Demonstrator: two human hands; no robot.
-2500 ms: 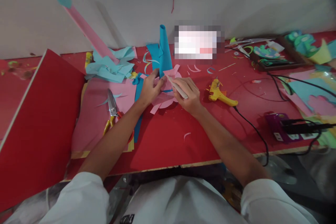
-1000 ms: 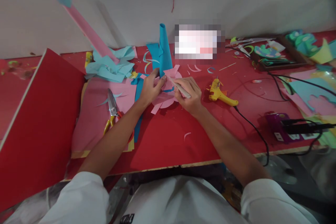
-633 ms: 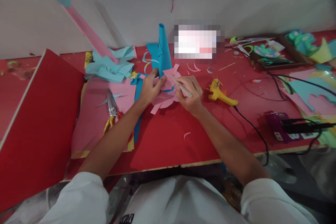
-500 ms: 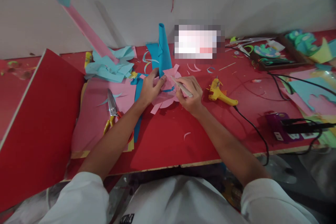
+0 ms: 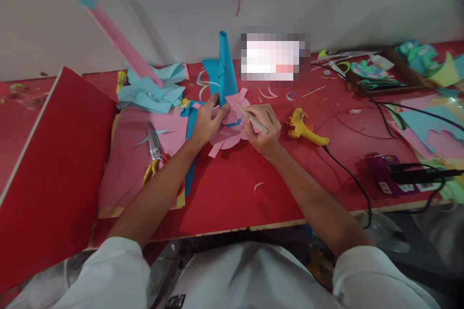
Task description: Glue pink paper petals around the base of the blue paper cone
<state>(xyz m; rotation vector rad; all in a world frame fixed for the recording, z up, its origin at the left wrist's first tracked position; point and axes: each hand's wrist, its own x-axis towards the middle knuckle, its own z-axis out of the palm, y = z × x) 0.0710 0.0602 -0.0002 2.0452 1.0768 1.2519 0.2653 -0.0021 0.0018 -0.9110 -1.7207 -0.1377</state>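
Note:
My right hand (image 5: 265,130) is closed around a pale pen (image 5: 255,121), its tip on or just above a small piece of pink paper (image 5: 235,105). My left hand (image 5: 209,121) pinches that piece at its left edge, thumb in front. Beneath both hands lies a larger pink paper shape (image 5: 232,142) with a scalloped edge and strips sticking out. A narrow bit of dark blue paper shows in its middle. Just behind stands a rolled blue paper cone (image 5: 227,70), close to my left fingertips.
Scissors (image 5: 154,145) lie on pink sheets (image 5: 126,154) left, partly under my left forearm. A yellow glue gun (image 5: 304,129) with a black cord lies right. A red board (image 5: 54,169) leans at far left. Behind are blue scraps (image 5: 152,96), a blurred-out screen (image 5: 273,55) and a dark tray (image 5: 406,79).
The pen and my right hand have shifted very slightly to the right. My left hand and the papers look unmoved.

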